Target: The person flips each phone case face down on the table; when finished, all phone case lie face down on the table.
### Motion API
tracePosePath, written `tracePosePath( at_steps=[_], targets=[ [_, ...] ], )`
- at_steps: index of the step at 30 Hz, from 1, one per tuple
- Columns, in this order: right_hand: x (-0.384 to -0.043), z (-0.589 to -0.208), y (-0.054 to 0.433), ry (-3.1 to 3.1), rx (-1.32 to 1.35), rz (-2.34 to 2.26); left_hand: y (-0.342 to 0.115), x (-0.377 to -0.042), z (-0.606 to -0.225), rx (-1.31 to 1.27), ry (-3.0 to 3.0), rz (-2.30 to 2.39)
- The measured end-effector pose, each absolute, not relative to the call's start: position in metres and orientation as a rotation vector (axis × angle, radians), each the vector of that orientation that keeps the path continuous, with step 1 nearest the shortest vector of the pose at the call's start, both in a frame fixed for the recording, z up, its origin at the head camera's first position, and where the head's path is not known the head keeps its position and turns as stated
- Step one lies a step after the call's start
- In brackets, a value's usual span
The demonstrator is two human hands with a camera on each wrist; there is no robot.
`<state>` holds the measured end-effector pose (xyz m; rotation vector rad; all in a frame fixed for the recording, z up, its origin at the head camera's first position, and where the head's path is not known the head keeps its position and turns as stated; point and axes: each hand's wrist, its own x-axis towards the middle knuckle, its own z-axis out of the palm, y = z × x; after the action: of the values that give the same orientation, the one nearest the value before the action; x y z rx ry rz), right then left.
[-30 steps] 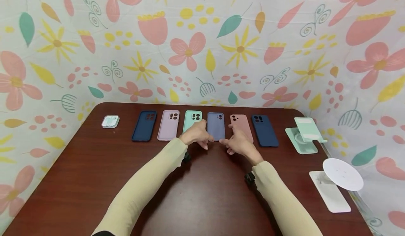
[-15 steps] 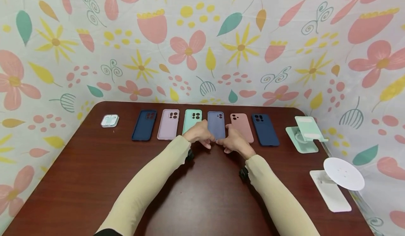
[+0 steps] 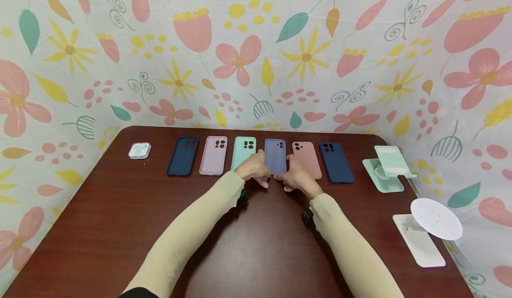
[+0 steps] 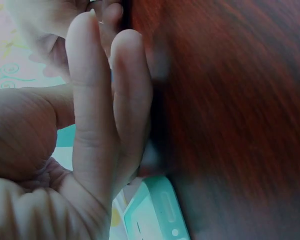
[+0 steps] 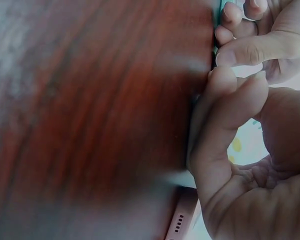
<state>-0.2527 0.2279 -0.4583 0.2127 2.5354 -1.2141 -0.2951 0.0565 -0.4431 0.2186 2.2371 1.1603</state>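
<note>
A periwinkle-blue phone case [image 3: 275, 156] lies flat on the table with its camera cutout at the far end. My left hand [image 3: 254, 165] grips its near left corner, index finger along the side and thumb at the near edge. At the near right corner, my right hand [image 3: 297, 176] holds it in a similar way. On the left, partly behind my left hand, lies a mint phone case [image 3: 241, 153]; a pink phone case [image 3: 307, 160] lies to the right. My own fingers hide the held case in both wrist views.
Farther left in the row lie a lilac case [image 3: 213, 158] and a navy case [image 3: 182, 158]; another navy case [image 3: 337, 162] lies right. Boxed earphones [image 3: 139, 150] sit far left. A mint folding stand [image 3: 386, 169] and a white round-topped stand [image 3: 424, 240] occupy the right side.
My right hand has moved left and closed in on the case's near corner, while my left hand has shifted slightly right. The periwinkle case has slid very slightly right.
</note>
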Motion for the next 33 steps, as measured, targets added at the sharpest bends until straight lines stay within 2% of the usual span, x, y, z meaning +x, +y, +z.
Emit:
tracePosePath(
  at_steps=[33],
  targets=[
    [-0.234, -0.446, 0.225, 2.665, 0.031, -1.292, 0.063, -0.286, -0.446, 0.222, 2.059, 1.395]
  ],
)
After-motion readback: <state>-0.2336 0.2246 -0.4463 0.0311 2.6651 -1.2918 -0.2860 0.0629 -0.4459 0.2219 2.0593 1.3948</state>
